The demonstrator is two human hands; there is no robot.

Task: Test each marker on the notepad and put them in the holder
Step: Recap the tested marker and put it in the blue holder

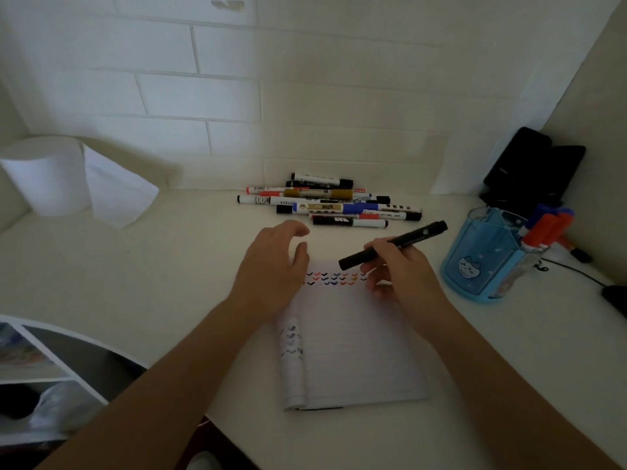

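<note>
A lined notepad (353,347) lies on the white desk, with rows of small coloured check marks (334,279) near its top. My right hand (397,269) grips a black marker (420,236) above the pad's upper right corner, its capped end pointing left and down. My left hand (271,266) hovers over the pad's upper left corner, fingers relaxed and holding nothing. Behind the pad lies a pile of several markers (332,201). At the right stands a blue transparent holder (481,259) with several markers (546,228) standing in it.
A paper roll (47,174) stands at the back left. A black device (532,167) leans in the right corner, with a cable (573,271) running behind the holder. White shelving (40,364) sits below the desk's left front edge. The brick wall closes the back.
</note>
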